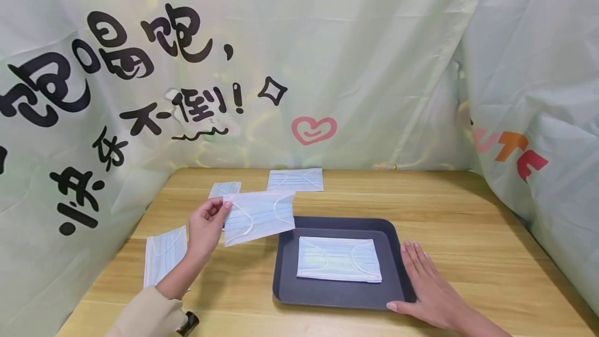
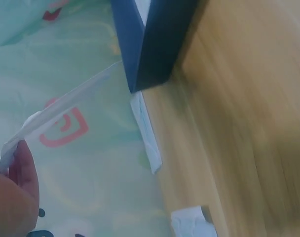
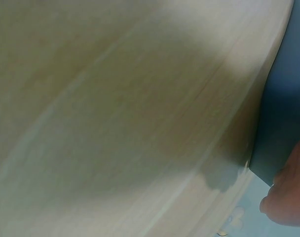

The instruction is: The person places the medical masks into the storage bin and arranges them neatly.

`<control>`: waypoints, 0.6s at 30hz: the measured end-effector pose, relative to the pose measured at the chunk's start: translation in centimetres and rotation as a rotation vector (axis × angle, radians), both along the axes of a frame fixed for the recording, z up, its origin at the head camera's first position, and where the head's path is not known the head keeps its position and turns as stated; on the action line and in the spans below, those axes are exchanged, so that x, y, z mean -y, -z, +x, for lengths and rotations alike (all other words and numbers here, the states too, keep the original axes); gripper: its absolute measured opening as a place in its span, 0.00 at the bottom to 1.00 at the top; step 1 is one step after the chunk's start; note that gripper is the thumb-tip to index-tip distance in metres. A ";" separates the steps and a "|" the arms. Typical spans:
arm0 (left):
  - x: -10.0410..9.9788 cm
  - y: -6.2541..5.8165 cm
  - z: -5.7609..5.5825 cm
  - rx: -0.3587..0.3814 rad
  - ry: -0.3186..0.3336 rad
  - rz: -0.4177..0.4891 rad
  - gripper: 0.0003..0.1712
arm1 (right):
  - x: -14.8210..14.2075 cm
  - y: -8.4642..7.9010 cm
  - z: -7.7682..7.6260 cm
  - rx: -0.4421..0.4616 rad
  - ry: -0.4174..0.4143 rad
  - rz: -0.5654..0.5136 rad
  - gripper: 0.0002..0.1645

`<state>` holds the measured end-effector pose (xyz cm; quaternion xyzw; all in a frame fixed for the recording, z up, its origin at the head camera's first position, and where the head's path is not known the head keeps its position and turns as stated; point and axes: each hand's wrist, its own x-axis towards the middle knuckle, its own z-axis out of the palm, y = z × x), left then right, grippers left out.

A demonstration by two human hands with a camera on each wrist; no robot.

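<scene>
My left hand (image 1: 208, 225) pinches a light blue face mask (image 1: 262, 216) by its left edge, with thumb on top. The mask is held up off the table, its right end by the left rim of a dark grey tray (image 1: 337, 295). In the left wrist view the same mask (image 2: 66, 101) shows nearly edge-on. Inside the tray lies a flat stack of face masks (image 1: 339, 260), white ear loops on top. My right hand (image 1: 432, 287) rests against the tray's right side with fingers straight. In the right wrist view only part of that hand (image 3: 290, 192) shows beside the tray wall (image 3: 281, 113).
On the wooden table (image 1: 444, 202) lie more masks: one at the back (image 1: 296, 180), a partly covered one (image 1: 225, 188) at the back left, and one (image 1: 164, 254) at the left, partly behind my forearm. A printed cloth (image 1: 374, 66) hangs behind the table and along its sides.
</scene>
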<state>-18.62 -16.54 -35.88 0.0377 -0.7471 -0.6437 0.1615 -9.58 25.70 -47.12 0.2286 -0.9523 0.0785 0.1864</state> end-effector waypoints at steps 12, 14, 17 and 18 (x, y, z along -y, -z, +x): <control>-2.0 0.8 -0.2 0.175 0.098 0.164 0.08 | -0.1 0.0 -0.1 0.016 0.007 0.007 0.72; -2.2 1.1 -0.2 0.188 0.100 0.183 0.07 | -0.1 0.0 0.0 0.012 0.006 0.007 0.72; -2.6 1.7 -0.4 0.208 0.103 0.214 0.06 | 0.0 0.0 0.0 0.005 0.006 0.007 0.71; -2.7 1.8 -0.4 0.214 0.105 0.227 0.06 | 0.0 0.0 0.0 0.007 0.007 0.008 0.71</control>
